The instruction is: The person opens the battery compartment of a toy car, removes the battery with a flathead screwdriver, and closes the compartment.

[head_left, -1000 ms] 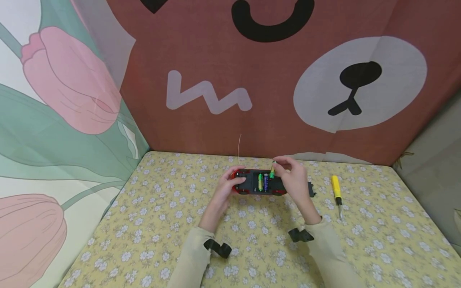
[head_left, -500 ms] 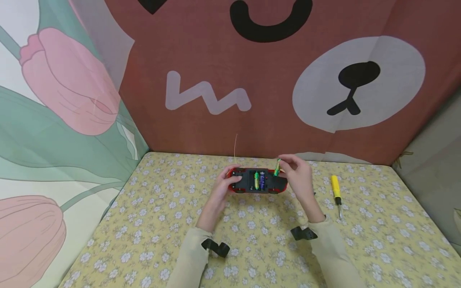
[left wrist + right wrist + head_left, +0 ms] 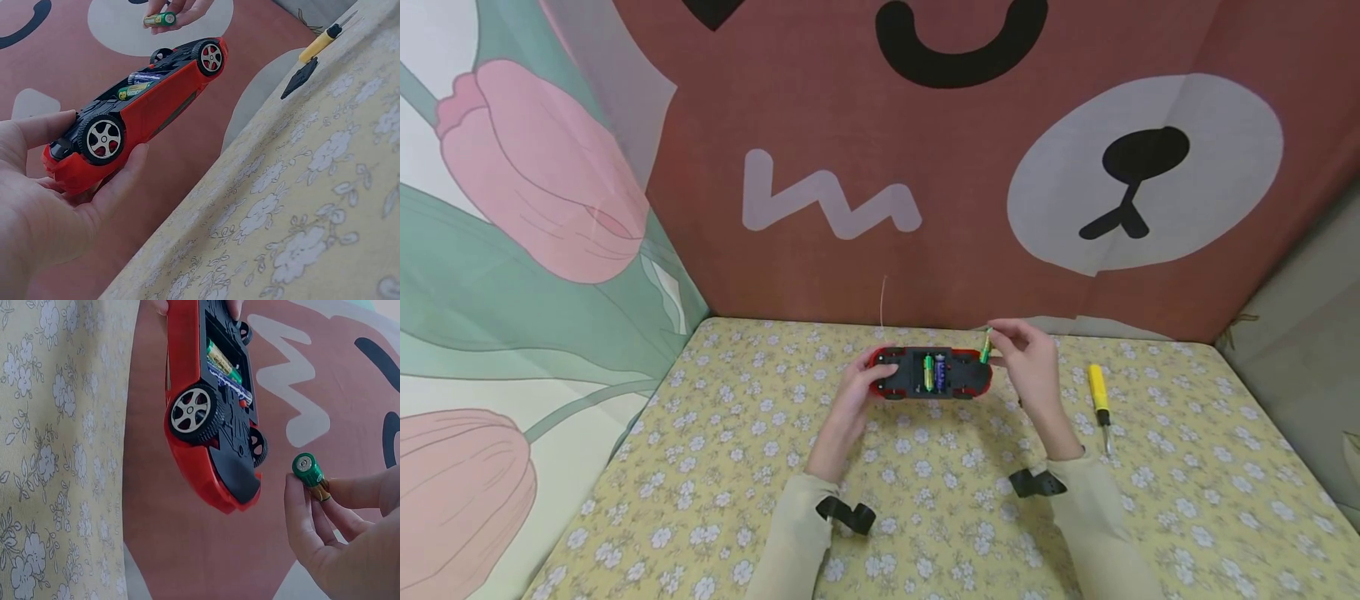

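Observation:
A red toy car (image 3: 169,106) is turned wheels up above the table, its black underside facing me in the head view. My left hand (image 3: 850,400) grips one end of it, thumb on the underside. In its uncovered battery compartment lie a green-and-gold battery (image 3: 928,373) and a purple-blue battery (image 3: 940,374), side by side. Between thumb and fingertips my right hand (image 3: 1032,371) pinches another green-and-gold battery (image 3: 307,470). The right wrist view shows this battery apart from the car, off the end opposite my left hand.
A yellow-handled screwdriver (image 3: 1099,392) lies on the flowered tablecloth (image 3: 730,467) to the right. Near its handle is a small black cover (image 3: 300,79). A thin antenna wire (image 3: 882,302) sticks up beyond the car. A printed cloth (image 3: 820,275) hangs behind the table.
My right hand has moved right with its battery, from over the car to its far end. The car has shifted slightly left in my left hand. Both batteries in the compartment stay put.

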The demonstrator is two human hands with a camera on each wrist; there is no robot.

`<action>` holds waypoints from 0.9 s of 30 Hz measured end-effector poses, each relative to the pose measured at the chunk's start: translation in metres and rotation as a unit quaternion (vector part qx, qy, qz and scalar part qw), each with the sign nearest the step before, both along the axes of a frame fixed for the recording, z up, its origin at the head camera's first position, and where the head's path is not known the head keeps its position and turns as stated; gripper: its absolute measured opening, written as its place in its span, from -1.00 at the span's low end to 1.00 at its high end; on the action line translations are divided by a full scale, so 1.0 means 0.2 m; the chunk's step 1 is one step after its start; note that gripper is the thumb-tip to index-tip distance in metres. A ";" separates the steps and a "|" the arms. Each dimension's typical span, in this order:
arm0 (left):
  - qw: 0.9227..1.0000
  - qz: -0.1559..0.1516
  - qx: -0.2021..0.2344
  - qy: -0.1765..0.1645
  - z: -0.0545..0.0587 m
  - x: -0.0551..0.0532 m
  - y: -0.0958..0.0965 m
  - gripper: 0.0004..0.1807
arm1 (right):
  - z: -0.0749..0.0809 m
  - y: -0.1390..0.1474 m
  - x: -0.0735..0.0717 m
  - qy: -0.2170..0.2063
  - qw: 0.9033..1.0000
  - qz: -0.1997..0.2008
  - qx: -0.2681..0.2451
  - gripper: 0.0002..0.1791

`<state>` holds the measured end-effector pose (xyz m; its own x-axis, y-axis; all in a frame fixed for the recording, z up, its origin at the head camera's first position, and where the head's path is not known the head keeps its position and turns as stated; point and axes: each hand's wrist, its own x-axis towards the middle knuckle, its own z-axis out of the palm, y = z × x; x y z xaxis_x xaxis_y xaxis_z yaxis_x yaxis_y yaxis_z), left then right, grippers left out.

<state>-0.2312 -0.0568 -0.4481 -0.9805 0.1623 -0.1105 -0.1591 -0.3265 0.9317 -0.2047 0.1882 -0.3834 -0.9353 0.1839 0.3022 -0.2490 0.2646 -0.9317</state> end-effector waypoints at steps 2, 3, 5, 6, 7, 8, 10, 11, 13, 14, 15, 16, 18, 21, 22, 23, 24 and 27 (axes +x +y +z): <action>1.000 0.001 0.003 -0.004 0.00 0.00 -0.01 -0.37 | 0.00 0.01 0.00 -0.002 1.000 -0.001 -0.003 -0.74; 1.000 0.003 0.004 -0.007 0.00 0.00 -0.01 -0.38 | 0.00 0.01 0.00 -0.005 1.000 -0.001 -0.005 -0.74; 1.000 0.007 0.003 -0.010 0.01 0.00 -0.01 -0.41 | 0.00 0.02 0.00 -0.010 1.000 -0.002 -0.006 -0.72; 1.000 0.010 0.003 -0.012 0.01 0.00 -0.02 -0.42 | 0.00 0.02 0.00 -0.011 1.000 -0.002 -0.007 -0.72; 1.000 0.011 0.003 -0.013 0.02 0.00 -0.02 -0.43 | 0.00 0.03 0.00 -0.013 1.000 -0.003 -0.007 -0.71; 1.000 0.013 0.002 -0.012 0.02 0.00 -0.02 -0.44 | 0.00 0.03 0.00 -0.016 1.000 -0.004 -0.008 -0.71; 1.000 0.016 0.002 -0.010 0.02 0.00 -0.02 -0.45 | 0.00 0.04 -0.01 -0.021 1.000 -0.005 -0.009 -0.71; 1.000 0.018 0.004 -0.010 0.02 0.00 -0.03 -0.45 | 0.00 0.04 -0.01 -0.023 1.000 -0.005 -0.010 -0.71; 1.000 0.021 0.004 -0.009 0.02 0.00 -0.03 -0.46 | 0.00 0.05 -0.01 -0.026 1.000 -0.005 -0.013 -0.71; 1.000 0.025 0.006 -0.010 0.02 0.00 -0.03 -0.46 | 0.00 0.05 -0.01 -0.028 1.000 -0.004 -0.014 -0.71; 0.999 0.028 0.008 -0.012 0.02 0.00 -0.03 -0.46 | -0.01 0.05 -0.02 -0.029 0.999 -0.005 -0.016 -0.71; 0.999 0.032 0.012 -0.014 0.02 0.00 -0.03 -0.47 | -0.01 0.06 -0.02 -0.031 0.999 -0.005 -0.018 -0.72; 0.999 0.040 0.019 -0.015 0.02 0.00 -0.04 -0.49 | -0.01 0.06 -0.02 -0.036 0.999 -0.004 -0.020 -0.72; 0.998 0.049 0.028 -0.015 0.02 -0.01 -0.04 -0.52 | -0.02 0.07 -0.03 -0.046 0.999 -0.005 -0.025 -0.70; 0.998 0.051 0.032 -0.016 0.02 -0.01 -0.04 -0.53 | -0.03 0.07 -0.04 -0.050 0.998 -0.005 -0.025 -0.70; 0.998 0.052 0.033 -0.015 0.02 -0.01 -0.04 -0.53 | -0.04 0.07 -0.04 -0.055 0.998 -0.005 -0.024 -0.69; 0.998 0.053 0.034 -0.014 0.02 -0.01 -0.04 -0.54 | -0.04 0.08 -0.05 -0.060 0.998 -0.005 -0.024 -0.68; 0.998 0.053 0.037 -0.015 0.01 -0.01 -0.04 -0.53 | -0.07 0.09 -0.06 -0.073 0.997 -0.004 -0.018 -0.66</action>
